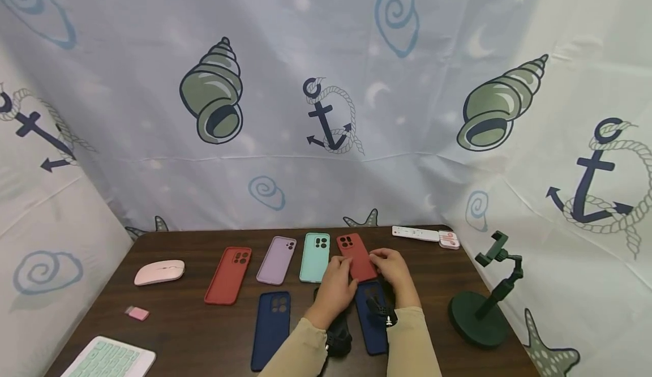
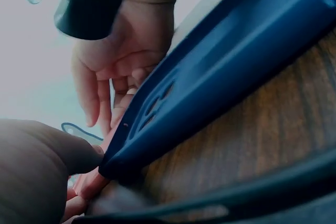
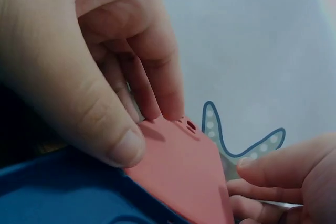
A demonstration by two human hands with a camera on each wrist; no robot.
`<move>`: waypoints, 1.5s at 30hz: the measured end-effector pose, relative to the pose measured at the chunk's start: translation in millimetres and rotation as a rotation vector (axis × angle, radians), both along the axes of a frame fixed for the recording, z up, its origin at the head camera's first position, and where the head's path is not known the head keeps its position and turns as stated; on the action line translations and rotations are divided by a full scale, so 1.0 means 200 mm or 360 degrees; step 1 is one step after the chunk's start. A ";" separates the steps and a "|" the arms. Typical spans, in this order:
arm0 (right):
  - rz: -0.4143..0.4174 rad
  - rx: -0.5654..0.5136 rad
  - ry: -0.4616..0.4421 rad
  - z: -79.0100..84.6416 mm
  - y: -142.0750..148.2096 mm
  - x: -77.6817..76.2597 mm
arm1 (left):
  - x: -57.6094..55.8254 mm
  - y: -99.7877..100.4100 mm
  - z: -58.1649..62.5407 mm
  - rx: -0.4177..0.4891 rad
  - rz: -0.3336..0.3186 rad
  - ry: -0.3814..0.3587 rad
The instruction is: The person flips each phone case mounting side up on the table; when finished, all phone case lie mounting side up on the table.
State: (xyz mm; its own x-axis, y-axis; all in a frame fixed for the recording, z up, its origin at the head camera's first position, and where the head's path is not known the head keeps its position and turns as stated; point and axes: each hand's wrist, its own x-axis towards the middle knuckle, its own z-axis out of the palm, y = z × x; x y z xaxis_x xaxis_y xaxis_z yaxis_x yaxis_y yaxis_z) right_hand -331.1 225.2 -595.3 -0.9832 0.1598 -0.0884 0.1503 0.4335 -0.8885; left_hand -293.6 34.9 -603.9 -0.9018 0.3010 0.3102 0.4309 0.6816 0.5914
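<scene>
A red phone case (image 1: 359, 257) lies at the back of the table, camera holes at its far end. My left hand (image 1: 336, 284) holds its left edge and near end; in the left wrist view the thumb (image 2: 83, 156) is by its corner. My right hand (image 1: 393, 272) grips the right side, and the right wrist view has the thumb (image 3: 123, 150) on the near edge and fingertips (image 3: 170, 111) along the side. Just in front is a dark blue phone case (image 1: 370, 320), partly under my right wrist, its far end close to the red case.
Left of my hands lie mint (image 1: 314, 258), lilac (image 1: 277, 261), red (image 1: 227, 275) and blue (image 1: 270, 326) phone cases. Further left are a pink mouse (image 1: 160, 273), a small pink item (image 1: 137, 313) and a keypad (image 1: 109, 360). A green phone stand (image 1: 481, 320) and white remote (image 1: 415, 233) are at right.
</scene>
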 end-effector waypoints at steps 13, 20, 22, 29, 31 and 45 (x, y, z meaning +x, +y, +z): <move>0.0062 0.0012 -0.0010 -0.01 0.01 0.00 | 0.00 0.00 0.00 -0.0083 0.0010 -0.0011; 0.0054 0.0001 -0.0002 0.01 0.01 0.00 | -0.01 0.01 -0.02 -0.0091 0.0011 -0.0008; 0.0046 -0.0021 0.0016 0.01 0.02 0.01 | -0.01 0.01 -0.03 -0.0089 0.0011 -0.0006; 0.0070 -0.0127 0.0133 0.01 0.01 0.01 | -0.01 0.00 -0.01 -0.0074 0.0004 -0.0020; 0.0073 -0.0161 0.0133 0.01 0.01 0.00 | -0.01 0.00 -0.01 -0.0066 0.0006 -0.0026; 0.0086 -0.0369 0.0088 0.05 0.01 0.01 | -0.01 0.01 -0.02 0.0010 0.0011 -0.0021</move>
